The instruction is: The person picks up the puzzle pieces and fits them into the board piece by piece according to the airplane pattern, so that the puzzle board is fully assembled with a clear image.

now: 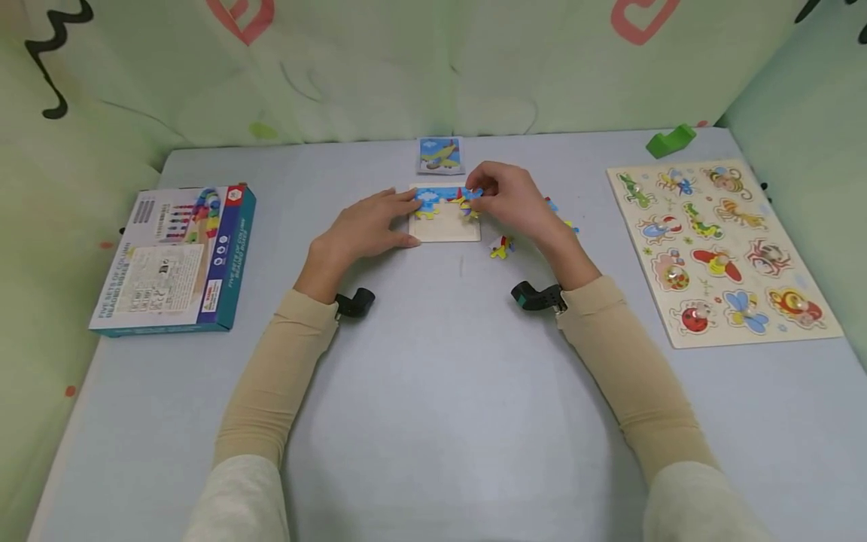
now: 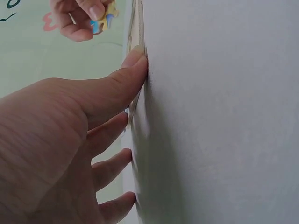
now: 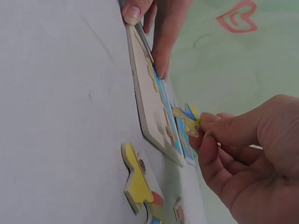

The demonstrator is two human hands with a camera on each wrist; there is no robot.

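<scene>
A small wooden jigsaw board [image 1: 443, 228] lies at the far middle of the table, its back row filled with blue, cloud-patterned pieces. My left hand [image 1: 369, 224] steadies the board's left side, thumb at the front corner and fingers spread. Above the board's right part, my right hand [image 1: 511, 197] pinches a yellow-and-blue puzzle piece [image 3: 188, 120] between thumb and fingers. In the right wrist view this piece is raised off the board. A loose yellow puzzle piece [image 1: 502, 247] lies just right of the board; others are partly hidden behind the right hand.
Behind the board lies an airplane picture card [image 1: 440, 155]. A boxed set [image 1: 172, 260] stands on the left, and a large insect puzzle board [image 1: 728, 252] lies on the right. Near the back edge is a green block [image 1: 670, 141]. Curtains [image 1: 352, 75] border the table.
</scene>
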